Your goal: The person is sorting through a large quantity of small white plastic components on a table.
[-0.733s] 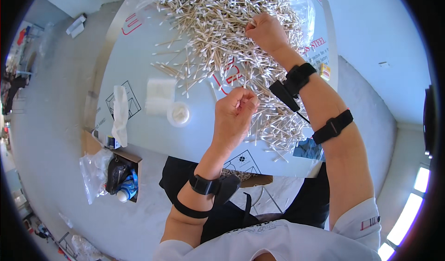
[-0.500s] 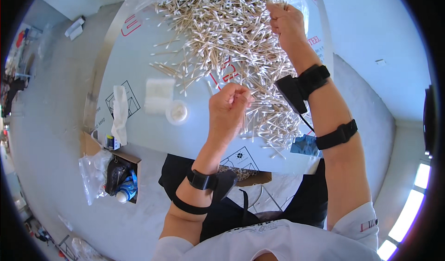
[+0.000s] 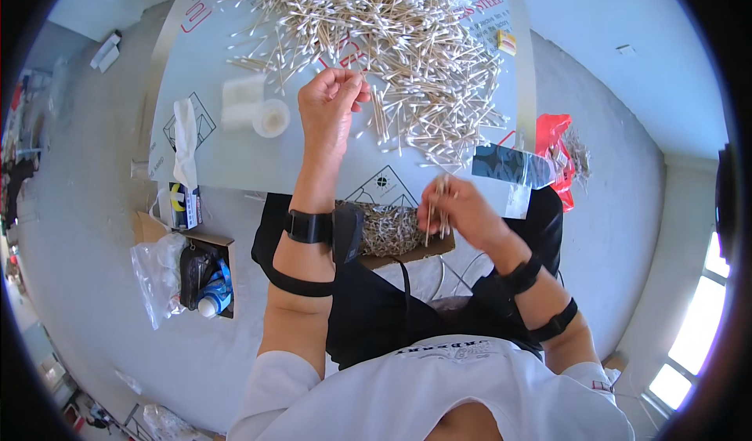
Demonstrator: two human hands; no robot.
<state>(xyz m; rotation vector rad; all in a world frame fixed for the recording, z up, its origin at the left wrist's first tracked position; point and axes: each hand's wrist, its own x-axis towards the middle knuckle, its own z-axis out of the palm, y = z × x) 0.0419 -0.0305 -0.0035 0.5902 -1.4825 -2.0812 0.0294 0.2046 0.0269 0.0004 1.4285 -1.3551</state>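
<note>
A large heap of cotton swabs point(image 3: 376, 18) with pale sticks and white tips covers the far part of the table. At the heap's near left edge my left hand point(image 3: 330, 104) is closed, thumb against curled fingers; what it pinches, if anything, I cannot make out. Lower down, just off the table's near edge, my right hand point(image 3: 466, 212) grips several cotton swabs point(image 3: 441, 206), slightly blurred. Beside it, below the edge, stands an open cardboard box point(image 3: 440, 247) packed with more swabs point(image 3: 392, 229).
Left of my left hand are a round white tub point(image 3: 271, 118), a whitish square packet point(image 3: 239, 103) and a crumpled white tissue point(image 3: 185, 139). A dark patterned packet point(image 3: 509, 165) lies by the right edge, near a red bag point(image 3: 554, 139). A carton point(image 3: 223, 272) holds a bottle point(image 3: 210, 306).
My right hand has come from the far right of the heap back toward me, now with swabs in its grip beside the box. My left hand appears farther up and left, still closed.
</note>
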